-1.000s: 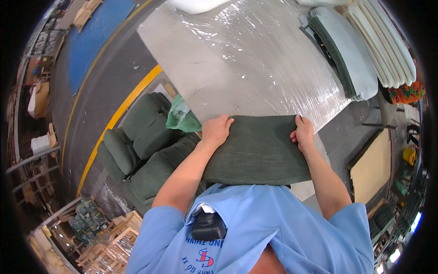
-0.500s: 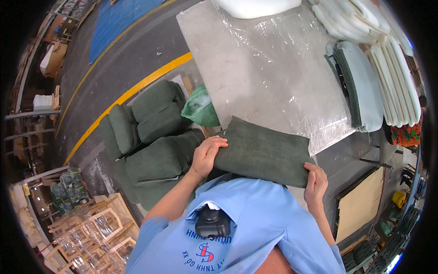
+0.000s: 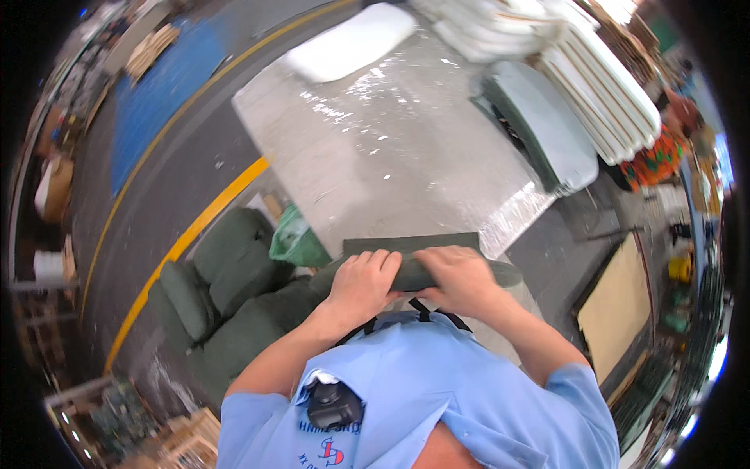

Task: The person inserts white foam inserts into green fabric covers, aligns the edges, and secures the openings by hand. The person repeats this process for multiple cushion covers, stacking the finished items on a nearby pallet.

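Observation:
My left hand (image 3: pixel 363 283) and my right hand (image 3: pixel 461 280) are close together on a dark green fabric cushion (image 3: pixel 500 272) in front of my chest. The fingers of both lie over its top and the thumbs meet at its near edge, so both hands are closed on it. Black straps (image 3: pixel 422 309) show between the cushion and my shirt. A flat green flap (image 3: pixel 422 244) sticks out on the cushion's far side, against the near edge of the plastic-covered table (image 3: pixel 375 156). My right hand is slightly blurred.
Dark green cushions (image 3: pixel 234 258) are piled at my left, beside a green bag (image 3: pixel 301 241). White foam (image 3: pixel 351 43) lies on the table's far left. Grey-topped cushions (image 3: pixel 539 117) and stacked white foam pads (image 3: pixel 605 86) stand on the right. A person in patterned orange clothing (image 3: pixel 652 166) is beyond them.
My hands have moved from the cushion's opposite ends to its middle. The cushion is tipped, with its thick side toward me. The view has shifted, bringing more of the table into sight.

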A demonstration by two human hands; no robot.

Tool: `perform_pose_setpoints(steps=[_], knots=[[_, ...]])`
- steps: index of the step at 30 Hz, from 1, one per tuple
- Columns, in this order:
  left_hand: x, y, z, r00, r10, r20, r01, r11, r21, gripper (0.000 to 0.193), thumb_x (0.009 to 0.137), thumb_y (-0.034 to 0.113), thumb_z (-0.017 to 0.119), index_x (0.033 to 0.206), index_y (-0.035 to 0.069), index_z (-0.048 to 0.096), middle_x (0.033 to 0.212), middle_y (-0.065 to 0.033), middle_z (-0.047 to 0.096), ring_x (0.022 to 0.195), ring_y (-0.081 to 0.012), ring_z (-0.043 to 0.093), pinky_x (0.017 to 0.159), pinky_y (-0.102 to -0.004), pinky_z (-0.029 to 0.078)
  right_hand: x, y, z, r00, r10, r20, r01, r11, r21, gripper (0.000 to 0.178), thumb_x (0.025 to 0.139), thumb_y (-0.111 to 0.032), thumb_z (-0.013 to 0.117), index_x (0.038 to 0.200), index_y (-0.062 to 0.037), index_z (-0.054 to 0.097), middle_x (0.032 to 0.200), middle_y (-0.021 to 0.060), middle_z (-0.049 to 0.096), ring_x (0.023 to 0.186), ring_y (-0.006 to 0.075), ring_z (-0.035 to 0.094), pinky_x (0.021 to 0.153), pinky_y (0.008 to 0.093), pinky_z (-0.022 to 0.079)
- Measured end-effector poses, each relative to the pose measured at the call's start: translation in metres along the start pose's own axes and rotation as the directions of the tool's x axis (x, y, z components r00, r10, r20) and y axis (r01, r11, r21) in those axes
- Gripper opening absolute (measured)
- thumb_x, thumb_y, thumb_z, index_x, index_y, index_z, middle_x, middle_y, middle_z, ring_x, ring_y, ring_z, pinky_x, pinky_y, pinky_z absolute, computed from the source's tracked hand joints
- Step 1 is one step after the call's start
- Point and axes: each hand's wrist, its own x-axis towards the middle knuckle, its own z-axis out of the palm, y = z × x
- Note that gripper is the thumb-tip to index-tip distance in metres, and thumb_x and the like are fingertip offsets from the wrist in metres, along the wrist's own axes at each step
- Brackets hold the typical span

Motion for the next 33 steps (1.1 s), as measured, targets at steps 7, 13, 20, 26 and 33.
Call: perform_pose_setpoints(steps=[7, 13, 20, 26, 33], knots=[[0.009, 0.000, -0.002, 0.979, -0.098, 0.180, 0.106, 0.994, -0.032, 0.056, 0.076, 0.030, 0.090, 0.120, 0.006, 0.063, 0.106, -0.0150, 0.072, 0.101, -0.0350, 0.072, 0.083, -0.0459, 0.059, -0.006, 0.006, 0.004, 0.989, 0.060, 0.135, -0.042, 0.990, -0.132, 0.051, 0.077, -0.034, 0.088, 0.112, -0.0067, 0.062, 0.107, 0.0123, 0.070, 0.107, 0.0306, 0.071, 0.090, 0.0435, 0.054], [0.012, -0.002, 0.001, 0.948, -0.116, 0.297, 0.137, 0.989, -0.052, 0.064, 0.080, 0.039, 0.087, 0.130, 0.006, 0.065, 0.122, -0.0134, 0.073, 0.112, -0.0339, 0.071, 0.093, -0.0455, 0.057, -0.071, 0.065, 0.000, 0.990, 0.114, -0.079, -0.117, 0.992, -0.042, 0.056, 0.075, -0.034, 0.090, 0.116, -0.0096, 0.062, 0.114, 0.0095, 0.072, 0.108, 0.0306, 0.071, 0.094, 0.0434, 0.055], [0.009, -0.003, -0.002, 0.900, -0.106, 0.423, 0.192, 0.967, -0.165, 0.076, 0.079, 0.038, 0.086, 0.142, 0.004, 0.059, 0.136, -0.0187, 0.068, 0.124, -0.0350, 0.066, 0.103, -0.0450, 0.055, -0.123, 0.108, 0.011, 0.967, 0.140, -0.211, -0.118, 0.986, 0.115, 0.065, 0.072, -0.026, 0.094, 0.126, -0.0115, 0.063, 0.123, 0.0087, 0.072, 0.113, 0.0320, 0.069, 0.101, 0.0429, 0.055], [0.025, -0.002, -0.012, 0.915, -0.049, 0.400, 0.122, 0.979, -0.160, 0.082, 0.078, 0.039, 0.085, 0.147, 0.007, 0.055, 0.139, -0.0191, 0.066, 0.127, -0.0368, 0.064, 0.106, -0.0453, 0.053, -0.131, 0.109, 0.010, 0.853, 0.514, -0.092, -0.431, 0.793, 0.431, 0.067, 0.069, -0.022, 0.097, 0.127, -0.0120, 0.065, 0.125, 0.0110, 0.070, 0.116, 0.0358, 0.068, 0.100, 0.0439, 0.054], [0.087, 0.044, -0.011, 0.947, -0.077, 0.313, 0.070, 0.997, 0.031, 0.068, 0.084, 0.037, 0.084, 0.139, 0.006, 0.057, 0.117, -0.0203, 0.073, 0.103, -0.0415, 0.073, 0.089, -0.0492, 0.058, -0.086, 0.100, -0.007, 0.772, 0.520, -0.366, -0.385, 0.840, 0.382, 0.065, 0.078, -0.020, 0.092, 0.134, -0.0064, 0.063, 0.134, 0.0134, 0.067, 0.121, 0.0317, 0.066, 0.099, 0.0416, 0.053]])
